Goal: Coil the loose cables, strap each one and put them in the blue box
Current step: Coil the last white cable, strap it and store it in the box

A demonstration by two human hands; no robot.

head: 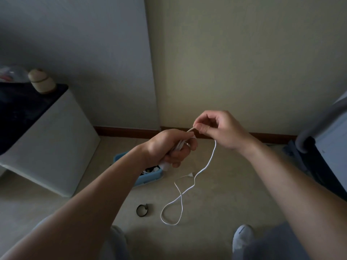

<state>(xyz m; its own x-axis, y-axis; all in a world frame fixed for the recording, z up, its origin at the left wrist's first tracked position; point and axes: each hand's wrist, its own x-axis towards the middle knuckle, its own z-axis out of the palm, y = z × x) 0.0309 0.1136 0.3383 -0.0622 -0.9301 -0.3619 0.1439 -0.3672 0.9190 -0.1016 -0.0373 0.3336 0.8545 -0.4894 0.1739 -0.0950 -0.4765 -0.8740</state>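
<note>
Gripping the coiled white cable in my left hand, my right hand pinches its strand; the tail loops on the floor.

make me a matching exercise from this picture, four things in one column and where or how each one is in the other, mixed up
A white cable
B black strap
C blue box
D right hand

1 on the floor below the left hand, things inside it
2 pinches a strand of cable
3 lies curled on the floor, untouched
4 partly bundled in a fist, tail trailing to the floor

Pairs: A-4, B-3, C-1, D-2
</note>
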